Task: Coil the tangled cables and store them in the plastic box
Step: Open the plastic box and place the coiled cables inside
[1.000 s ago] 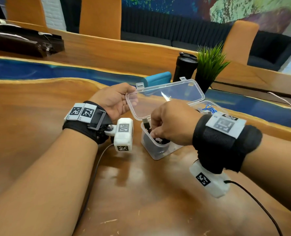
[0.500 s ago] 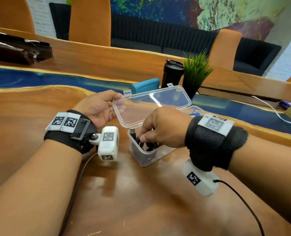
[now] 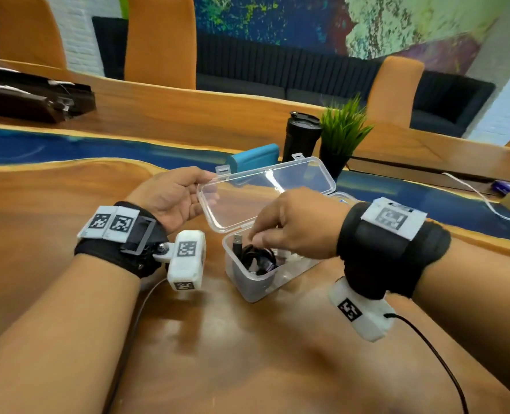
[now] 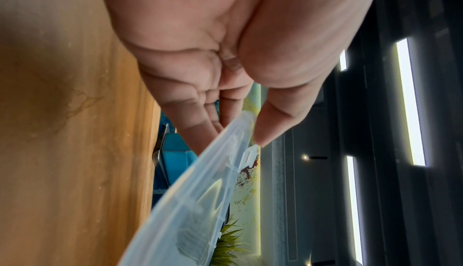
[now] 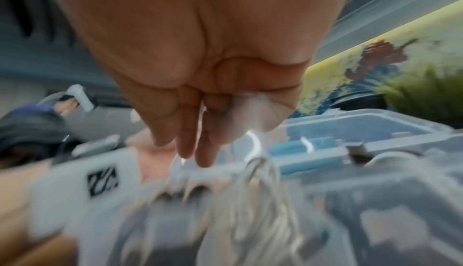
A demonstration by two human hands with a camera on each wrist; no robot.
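Note:
A clear plastic box point(image 3: 249, 289) stands on the wooden table, its hinged lid point(image 3: 265, 189) raised. My left hand point(image 3: 185, 192) pinches the lid's left edge point(image 4: 233, 131) between thumb and fingers. Inside the box lies a coiled black cable point(image 3: 256, 258) with its USB plug point(image 3: 237, 241) sticking up, and a white cable point(image 3: 291, 258) beside it. My right hand point(image 3: 262, 236) hovers over the box with its fingertips bunched and pointing down. The right wrist view is blurred; strands of the white cable point(image 5: 250, 210) seem to run up between the fingers point(image 5: 198, 151).
Behind the box sit a teal case point(image 3: 253, 159), a black tumbler point(image 3: 301, 138) and a small potted plant point(image 3: 343, 135). A dark bag point(image 3: 32, 97) lies far left, and a loose white cord point(image 3: 483, 201) far right. Orange chairs line the far side.
My right hand has risen a little from deep inside the box, so the black coil and its plug show more. The left hand still holds the lid up.

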